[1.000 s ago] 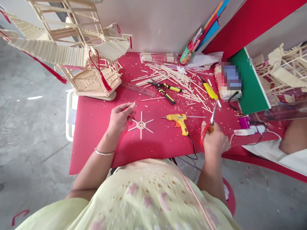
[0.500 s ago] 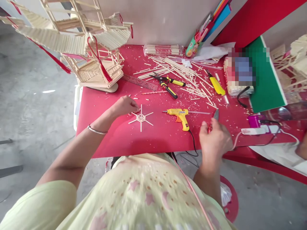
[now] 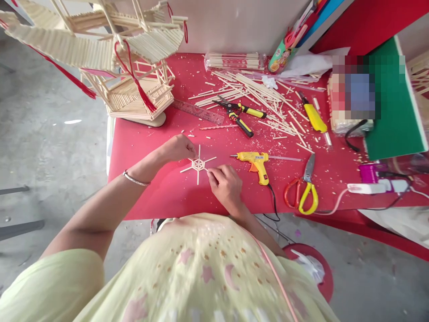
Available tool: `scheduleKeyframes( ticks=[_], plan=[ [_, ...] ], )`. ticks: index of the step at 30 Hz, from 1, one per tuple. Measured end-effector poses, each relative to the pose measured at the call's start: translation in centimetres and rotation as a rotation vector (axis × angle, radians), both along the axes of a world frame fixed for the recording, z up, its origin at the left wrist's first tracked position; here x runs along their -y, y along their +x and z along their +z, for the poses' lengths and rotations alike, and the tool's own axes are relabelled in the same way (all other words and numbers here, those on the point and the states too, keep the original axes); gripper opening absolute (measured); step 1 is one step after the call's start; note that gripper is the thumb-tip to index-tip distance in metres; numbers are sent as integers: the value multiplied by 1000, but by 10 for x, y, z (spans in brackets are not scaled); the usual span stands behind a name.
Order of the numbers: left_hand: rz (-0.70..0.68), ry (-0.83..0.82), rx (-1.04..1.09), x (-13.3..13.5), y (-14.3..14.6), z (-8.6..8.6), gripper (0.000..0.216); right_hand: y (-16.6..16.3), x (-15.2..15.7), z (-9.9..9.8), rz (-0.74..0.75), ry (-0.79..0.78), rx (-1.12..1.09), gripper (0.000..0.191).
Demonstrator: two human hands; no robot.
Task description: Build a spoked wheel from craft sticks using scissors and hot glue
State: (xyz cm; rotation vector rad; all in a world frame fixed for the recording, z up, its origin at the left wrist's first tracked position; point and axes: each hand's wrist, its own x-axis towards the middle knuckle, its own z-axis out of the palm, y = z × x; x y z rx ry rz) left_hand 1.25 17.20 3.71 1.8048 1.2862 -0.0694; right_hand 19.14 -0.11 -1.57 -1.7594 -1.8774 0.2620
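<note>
A small six-spoked wheel of thin wooden sticks (image 3: 198,165) lies flat on the red tabletop, with a little hexagon lattice at its centre. My left hand (image 3: 179,146) is above its upper left spoke, fingers pinched together; anything between the fingertips is too small to make out. At the lower right spoke, my right hand (image 3: 227,184) closes its thumb and finger on the spoke's end. Right of that hand lies a yellow glue gun (image 3: 256,163) with a clear glue stick in its back. Scissors (image 3: 304,185) with red and yellow handles lie farther right, blades apart.
A stick-built pavilion (image 3: 140,96) with red tassels stands at the left back. Behind the wheel are yellow-black pliers (image 3: 239,114), a ruler (image 3: 199,112), loose sticks (image 3: 254,91) and a yellow knife (image 3: 315,117). A power strip (image 3: 365,187) lies on the right.
My right hand has let go of the scissors, leaving them on the table, and moved left to the stick wheel. My left hand stays beside the wheel, still pinched.
</note>
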Motion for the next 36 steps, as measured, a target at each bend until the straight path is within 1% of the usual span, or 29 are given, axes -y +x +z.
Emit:
scheduleKeyframes(
  ticks=[10,17,23,30,36],
  plan=[
    [-38,-31,-37,0,1,1,19,1,0,-3,2,-5,2,23],
    [-113,-33,-67,0,-1,8,18,2,0,-3,4,-6,-8,23],
    [-114,-31,-3,-1,-7,1,17,3,-1,-2,15,-31,-27,24],
    [-109,-48,9,0,-5,4,14,3,-1,-2,12,-40,-26,25],
    [-102,-28,69,1,-11,-7,16,2,-1,-3,13,-40,-33,25]
  ],
)
